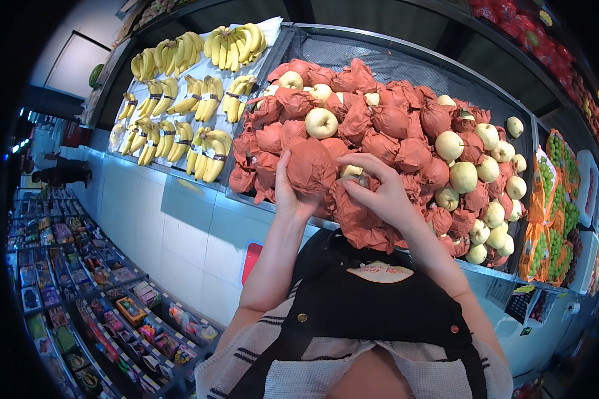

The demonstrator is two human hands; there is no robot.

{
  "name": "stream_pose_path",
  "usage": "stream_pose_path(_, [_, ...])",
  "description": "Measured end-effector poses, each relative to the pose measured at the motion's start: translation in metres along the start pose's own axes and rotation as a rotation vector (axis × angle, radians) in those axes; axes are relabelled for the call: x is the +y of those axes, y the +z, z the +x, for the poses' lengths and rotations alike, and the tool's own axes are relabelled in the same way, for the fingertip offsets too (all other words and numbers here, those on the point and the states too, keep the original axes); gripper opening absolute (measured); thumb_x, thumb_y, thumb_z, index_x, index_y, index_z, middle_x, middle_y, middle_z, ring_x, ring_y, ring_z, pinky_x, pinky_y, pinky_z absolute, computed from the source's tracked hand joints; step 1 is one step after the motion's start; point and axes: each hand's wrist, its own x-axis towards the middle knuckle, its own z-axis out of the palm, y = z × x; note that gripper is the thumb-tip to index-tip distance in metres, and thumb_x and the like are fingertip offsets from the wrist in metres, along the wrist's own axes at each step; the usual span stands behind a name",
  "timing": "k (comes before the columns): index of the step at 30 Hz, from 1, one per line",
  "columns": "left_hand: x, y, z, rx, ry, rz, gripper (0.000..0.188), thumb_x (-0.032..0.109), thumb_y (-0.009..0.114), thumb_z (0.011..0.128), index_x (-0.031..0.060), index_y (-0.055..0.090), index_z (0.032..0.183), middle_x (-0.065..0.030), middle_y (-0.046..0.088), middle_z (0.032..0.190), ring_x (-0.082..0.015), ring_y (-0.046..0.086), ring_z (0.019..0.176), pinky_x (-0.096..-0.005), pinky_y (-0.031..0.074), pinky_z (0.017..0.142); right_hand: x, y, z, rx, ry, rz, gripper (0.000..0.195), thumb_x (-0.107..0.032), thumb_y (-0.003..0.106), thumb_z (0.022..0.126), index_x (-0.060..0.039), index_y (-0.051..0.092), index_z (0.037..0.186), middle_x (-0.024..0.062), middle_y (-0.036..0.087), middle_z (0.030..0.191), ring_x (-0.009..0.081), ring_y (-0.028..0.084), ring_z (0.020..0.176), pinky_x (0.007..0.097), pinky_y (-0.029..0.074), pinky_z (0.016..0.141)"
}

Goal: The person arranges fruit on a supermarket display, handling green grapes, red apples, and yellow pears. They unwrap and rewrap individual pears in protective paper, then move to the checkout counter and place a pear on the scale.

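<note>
My left hand (295, 197) holds a round fruit wrapped in red paper (310, 167), cupping it from the left and below. To its right, my right hand (387, 189) has thumb and index finger apart, the index fingertip at the edge of the wrapped fruit. Between those fingers shows part of a pale yellow fruit (350, 171). Below the hands, crumpled red wrapping paper (362, 219) lies at the front of the display. Beyond is a heap of similar paper-wrapped fruits, mixed with bare pale yellow pears (321, 123), one just above the held fruit.
Banana bunches (212, 154) lie in rows on a white sheet at the left. Bagged green grapes (541, 239) stand at the right. A metal edge (531, 119) borders the display bin. Shelves of packaged goods (110, 309) stand lower left, with a person (62, 173) farther off.
</note>
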Motion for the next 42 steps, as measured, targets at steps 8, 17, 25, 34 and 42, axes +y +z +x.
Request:
stream_pose_path(8, [-0.035,-0.013,-0.006,-0.046,-0.071,-0.037,0.054,0.045,0.054,0.096,0.0062,0.05,0.134,-0.0108,0.058,0.131,-0.0258,0.057,0.121,-0.0453,0.048,0.102,0.002,-0.013,-0.029,-0.131,0.02,-0.175,0.073,-0.023,0.086,0.073,-0.0096,0.054,0.137,0.0104,0.057,0.124,0.0217,0.056,0.117,0.0337,0.048,0.094])
stream_pose_path(17, [-0.068,0.012,-0.017,-0.238,0.126,0.788,0.059,0.027,0.059,0.099,0.0,0.034,0.145,-0.0128,0.051,0.133,-0.0195,0.051,0.124,-0.0341,0.043,0.104,0.018,-0.016,-0.045,-0.018,0.31,-0.006,0.106,-0.016,0.086,0.072,-0.0065,0.021,0.155,0.0176,0.049,0.141,0.0241,0.055,0.123,0.0349,0.046,0.101])
stream_pose_path(25, [0.011,0.012,0.002,-0.38,0.287,1.009,0.045,0.025,0.068,0.094,0.0019,0.058,0.131,-0.0093,0.067,0.109,-0.0125,0.064,0.097,-0.0287,0.05,0.088,0.038,-0.025,-0.035,0.489,0.704,0.782,0.052,-0.044,0.069,0.085,-0.0045,0.056,0.116,0.007,0.062,0.086,0.0185,0.057,0.06,0.0292,0.05,0.06])
stream_pose_path(34, [0.178,-0.189,0.165,0.373,0.748,1.994,0.083,0.042,0.085,0.067,0.0092,0.053,0.136,-0.0174,0.058,0.127,-0.0369,0.052,0.118,-0.0448,0.037,0.108,0.031,0.002,0.046,0.214,0.2,-0.085,0.079,-0.017,0.075,0.082,-0.0108,0.034,0.149,0.0117,0.06,0.12,0.0148,0.064,0.088,0.027,0.053,0.07])
stream_pose_path(42, [0.206,-0.204,0.207,0.182,0.567,1.739,0.053,0.054,0.073,0.079,0.0107,0.074,0.109,-0.0198,0.07,0.099,-0.0345,0.066,0.094,-0.0421,0.051,0.088,0.052,0.023,0.109,0.091,0.329,-0.854,0.082,-0.026,0.077,0.074,-0.0175,0.038,0.146,0.0195,0.051,0.134,0.038,0.056,0.118,0.0451,0.05,0.096])
